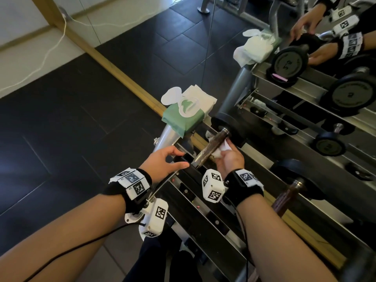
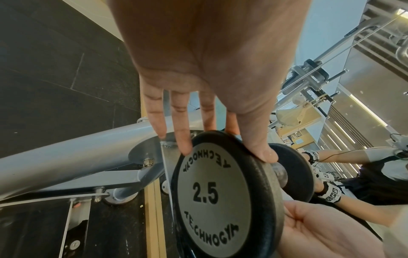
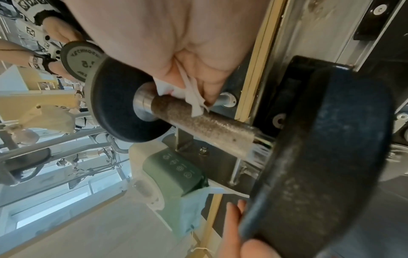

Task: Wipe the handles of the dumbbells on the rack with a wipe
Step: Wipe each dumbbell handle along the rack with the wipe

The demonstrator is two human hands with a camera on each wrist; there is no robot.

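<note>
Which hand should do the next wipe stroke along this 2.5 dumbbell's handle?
Right. The right hand already holds the wipe against the knurled handle; the left hand grips the near weight plate, steadying the dumbbell.

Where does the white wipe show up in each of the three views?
Head: the wipe sits centre frame, bunched in the right hand against the knurled handle.
Left wrist: not in it; the 2.5 end plate blocks the handle.
Right wrist: upper centre, wipe pressed on the handle.
Shared landmark: the green wipes pack in head and right wrist.
</note>
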